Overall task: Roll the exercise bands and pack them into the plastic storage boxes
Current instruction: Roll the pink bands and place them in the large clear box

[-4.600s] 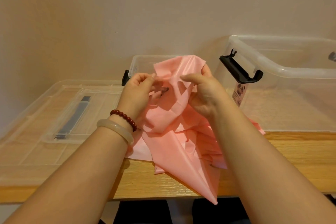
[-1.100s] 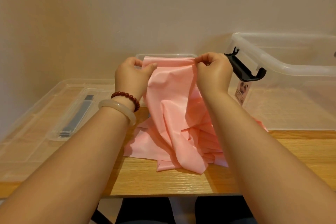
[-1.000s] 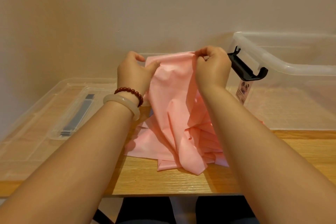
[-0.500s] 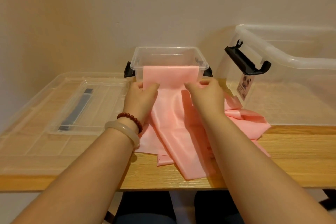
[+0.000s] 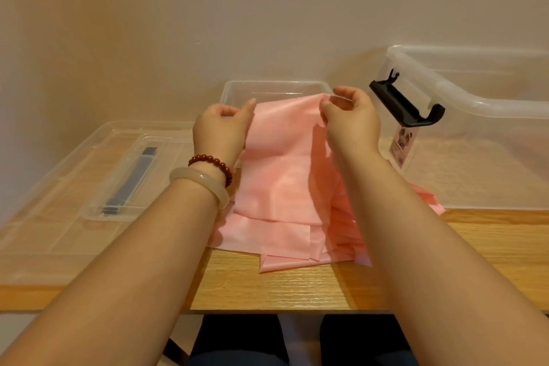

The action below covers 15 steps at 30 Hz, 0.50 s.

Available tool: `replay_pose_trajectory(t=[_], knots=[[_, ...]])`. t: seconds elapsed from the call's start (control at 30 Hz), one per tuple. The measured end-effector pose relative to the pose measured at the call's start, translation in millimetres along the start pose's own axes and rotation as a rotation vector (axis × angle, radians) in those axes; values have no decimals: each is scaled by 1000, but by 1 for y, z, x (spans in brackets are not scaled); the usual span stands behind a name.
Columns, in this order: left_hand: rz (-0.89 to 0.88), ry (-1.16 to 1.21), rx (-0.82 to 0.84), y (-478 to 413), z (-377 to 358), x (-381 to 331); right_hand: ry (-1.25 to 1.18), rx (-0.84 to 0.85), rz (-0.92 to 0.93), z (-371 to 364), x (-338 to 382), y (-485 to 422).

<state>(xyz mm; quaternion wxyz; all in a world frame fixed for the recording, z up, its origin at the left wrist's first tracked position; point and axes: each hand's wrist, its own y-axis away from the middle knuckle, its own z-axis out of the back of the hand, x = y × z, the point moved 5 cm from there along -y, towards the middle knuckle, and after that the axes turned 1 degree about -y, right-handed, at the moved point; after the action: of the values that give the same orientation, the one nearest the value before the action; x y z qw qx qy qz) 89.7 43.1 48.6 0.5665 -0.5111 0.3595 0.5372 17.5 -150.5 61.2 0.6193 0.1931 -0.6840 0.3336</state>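
A wide pink exercise band (image 5: 279,175) hangs from both my hands, its lower folds heaped on the wooden table (image 5: 297,288). My left hand (image 5: 221,131) pinches the band's upper left corner, and my right hand (image 5: 352,120) pinches the upper right corner. The held edge is stretched flat in front of a small clear storage box (image 5: 274,88) standing against the wall. A large clear storage box (image 5: 481,104) with a black latch (image 5: 405,105) stands at the right. More pink folds (image 5: 427,199) stick out past my right forearm.
A large clear lid (image 5: 53,217) lies flat on the table's left side, and a smaller clear lid with a dark handle (image 5: 130,178) rests on it. The wall runs close behind the boxes. The table's front edge lies below my forearms.
Half a second ago my hands were low on the table with the band's end lying flat by the small box. Now both hands have lifted the top edge up in front of that box.
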Motion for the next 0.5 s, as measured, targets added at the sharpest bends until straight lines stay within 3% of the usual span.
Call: replay_pose_trajectory(t=[0.07,0.23,0.33,0.4,0.5], knots=[[54,80,33,10,-2,12,57,10,1,2,-7,2],[142,67,168,27,-11,41,153,-145,12,17,-26,16],[294,162,295,38,-21,53,250,-26,-79,17,-40,20],[232,40,316,35,-22,56,375,84,-96,16,-44,25],[104,-160,282,35,-17,50,492,79,53,20,-41,31]])
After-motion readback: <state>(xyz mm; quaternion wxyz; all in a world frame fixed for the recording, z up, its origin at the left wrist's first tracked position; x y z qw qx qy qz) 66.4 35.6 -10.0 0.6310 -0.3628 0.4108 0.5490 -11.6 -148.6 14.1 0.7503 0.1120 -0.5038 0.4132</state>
